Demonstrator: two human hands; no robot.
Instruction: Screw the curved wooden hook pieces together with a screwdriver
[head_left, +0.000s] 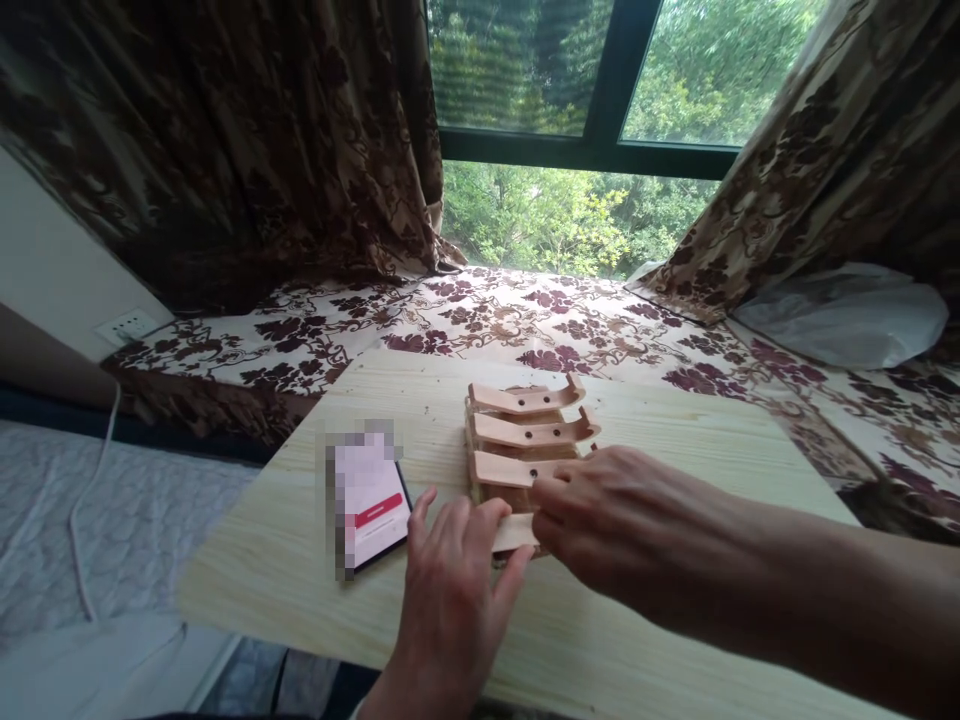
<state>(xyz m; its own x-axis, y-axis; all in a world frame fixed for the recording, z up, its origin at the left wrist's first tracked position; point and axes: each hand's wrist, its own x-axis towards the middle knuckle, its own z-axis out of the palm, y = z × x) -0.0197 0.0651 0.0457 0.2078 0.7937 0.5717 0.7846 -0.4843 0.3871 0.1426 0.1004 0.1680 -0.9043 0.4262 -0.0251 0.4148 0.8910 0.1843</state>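
Observation:
Several pale wooden slats with upturned right ends lie side by side on a base; the farthest slat (517, 400) and the second slat (517, 432) each show two dark round spots. One such spot shows on the third slat (510, 468), whose right part is covered. My left hand (457, 560) grips the nearest slat (514, 533) between thumb and fingers. Over that slat's right end, my right hand (600, 510) is closed, fingertips pinched together. Whatever lies between those fingertips is hidden.
A phone (375, 510) with a partly blurred screen lies on the light wooden table (300, 580), left of the slats. Small crumbs dot the table's far part. Behind it are a floral-covered ledge (525, 310), patterned curtains (337, 150) and a white plastic bag (847, 315).

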